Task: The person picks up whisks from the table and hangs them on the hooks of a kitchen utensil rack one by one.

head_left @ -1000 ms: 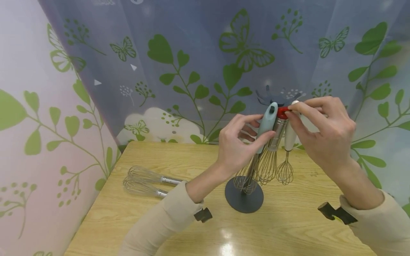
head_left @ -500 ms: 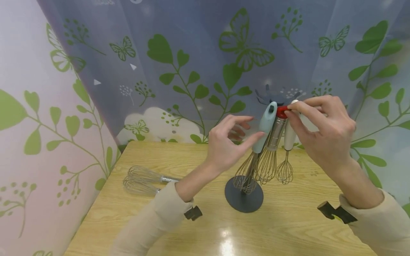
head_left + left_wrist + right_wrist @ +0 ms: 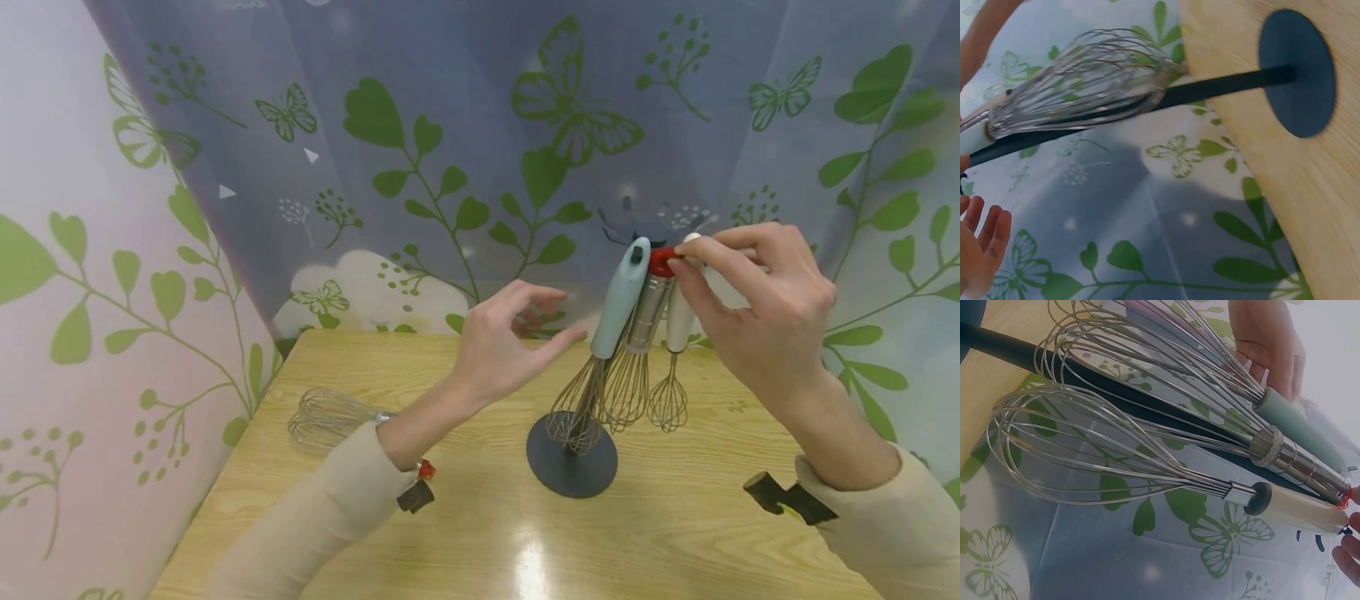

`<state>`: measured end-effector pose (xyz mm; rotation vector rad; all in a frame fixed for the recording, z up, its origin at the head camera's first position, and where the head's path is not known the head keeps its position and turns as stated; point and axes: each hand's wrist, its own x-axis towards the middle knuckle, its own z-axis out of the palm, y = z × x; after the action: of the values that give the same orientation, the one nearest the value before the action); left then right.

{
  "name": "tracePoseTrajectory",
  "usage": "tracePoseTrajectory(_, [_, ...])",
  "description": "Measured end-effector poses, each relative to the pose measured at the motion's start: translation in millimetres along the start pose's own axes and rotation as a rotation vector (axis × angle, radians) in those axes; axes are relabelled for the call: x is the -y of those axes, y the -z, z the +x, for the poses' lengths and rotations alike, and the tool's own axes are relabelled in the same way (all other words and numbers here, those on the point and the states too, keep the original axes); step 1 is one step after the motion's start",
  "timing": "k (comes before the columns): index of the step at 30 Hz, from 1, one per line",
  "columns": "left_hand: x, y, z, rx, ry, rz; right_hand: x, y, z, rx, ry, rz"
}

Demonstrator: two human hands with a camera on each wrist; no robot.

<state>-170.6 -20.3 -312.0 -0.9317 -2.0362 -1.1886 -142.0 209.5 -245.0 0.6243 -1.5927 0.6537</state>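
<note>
Above the wooden table [image 3: 675, 533], the right hand [image 3: 765, 292] pinches the red end [image 3: 660, 262] of the middle whisk [image 3: 646, 321] atop the stand [image 3: 558, 471], a light, steady hold seeming best, while the left hand [image 3: 495, 346], thumb and fingers apart, hovers beside the blue whisk [image 3: 621, 308].

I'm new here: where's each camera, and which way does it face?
Head: worn there, looking forward and down at the clustered whisks; left hand and right hand show.
Left wrist: worn there, facing the stand; left fingers and right forearm show.
Right wrist: worn there, facing those whisks; right fingertips and left hand show.
Wrist views share the stand.
</note>
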Motion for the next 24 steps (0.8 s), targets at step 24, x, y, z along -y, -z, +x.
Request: tracePoseTrajectory(24, [37.2, 51.3, -31.9, 0.501, -0.036, 0.309, -0.1, 0.7, 0.8, 0.005, 0.003, 0.013])
